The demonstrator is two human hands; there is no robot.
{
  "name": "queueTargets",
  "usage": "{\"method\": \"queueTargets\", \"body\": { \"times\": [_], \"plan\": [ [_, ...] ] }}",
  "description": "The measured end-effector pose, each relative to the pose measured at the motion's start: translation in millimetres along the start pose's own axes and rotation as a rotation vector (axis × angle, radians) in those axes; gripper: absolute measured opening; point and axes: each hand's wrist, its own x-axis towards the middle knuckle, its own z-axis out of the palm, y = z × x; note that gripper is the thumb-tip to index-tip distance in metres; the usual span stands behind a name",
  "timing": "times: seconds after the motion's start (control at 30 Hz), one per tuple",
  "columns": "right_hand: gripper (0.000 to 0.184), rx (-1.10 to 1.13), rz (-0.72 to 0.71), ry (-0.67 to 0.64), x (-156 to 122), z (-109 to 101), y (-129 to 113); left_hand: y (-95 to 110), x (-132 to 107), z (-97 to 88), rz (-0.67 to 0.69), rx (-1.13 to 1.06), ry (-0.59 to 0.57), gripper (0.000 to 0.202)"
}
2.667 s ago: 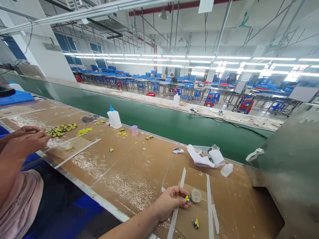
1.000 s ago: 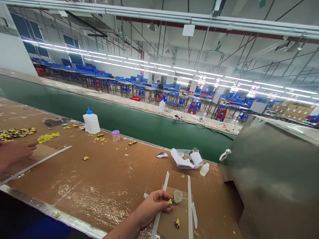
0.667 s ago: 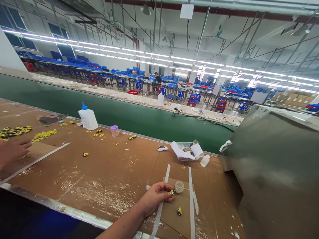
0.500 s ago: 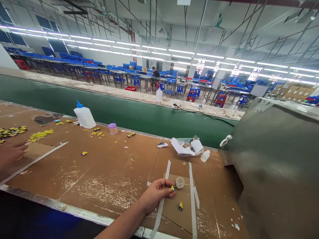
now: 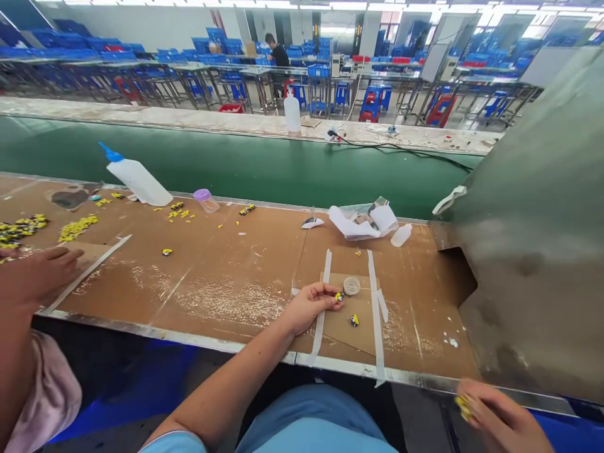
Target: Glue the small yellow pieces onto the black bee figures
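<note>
My left hand [image 5: 309, 304] rests on the brown cardboard worktop [image 5: 226, 283], fingers pinched on a small yellow-and-black piece [image 5: 338, 296]. Just right of it sits a small round clear cap [image 5: 352, 285]. Another yellow-and-black piece [image 5: 353, 320] lies on the taped cardboard patch [image 5: 346, 330]. My right hand [image 5: 500, 420] is low at the bottom right, below the table edge, fingers curled around some blurred yellow pieces [image 5: 463, 407].
A co-worker's hand [image 5: 40, 272] lies at the left by piles of yellow pieces [image 5: 75, 228]. A tipped glue bottle [image 5: 134, 178], a purple-lidded jar [image 5: 206, 200], crumpled paper [image 5: 361, 222] and a small bottle [image 5: 401, 235] line the green conveyor [image 5: 264, 170]. A metal housing [image 5: 533, 239] blocks the right.
The view has tilted down, so the table edge, my lap and my right hand with yellow pieces now show. My left hand stays pinched on the piece beside the cap.
</note>
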Motion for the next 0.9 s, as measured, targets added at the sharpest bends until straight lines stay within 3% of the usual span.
{"method": "queueTargets", "body": {
  "times": [0.1, 0.2, 0.27, 0.63, 0.9],
  "plan": [
    [0.052, 0.125, 0.087, -0.113, 33.9, 46.1, -39.7, -0.4, -1.1, -0.3, 0.006, -0.006, 0.002, 0.042],
    [0.05, 0.099, 0.022, -0.111, 58.6, 80.1, -72.9, 0.5, -1.6, 0.1, -0.004, -0.018, 0.004, 0.043],
    [0.047, 0.035, -0.045, -0.109, 67.1, 90.5, -82.8, 1.3, -1.6, 0.6, -0.014, -0.03, 0.006, 0.043],
    [0.042, -0.304, -0.398, -0.309, 80.6, 112.0, -76.9, 1.9, -1.5, 2.6, -0.041, -0.034, -0.016, 0.045],
    [0.037, -0.381, -0.646, -0.216, 80.7, 119.3, -62.3, 1.8, -1.0, 3.4, -0.058, -0.035, -0.015, 0.043]
  ]
}}
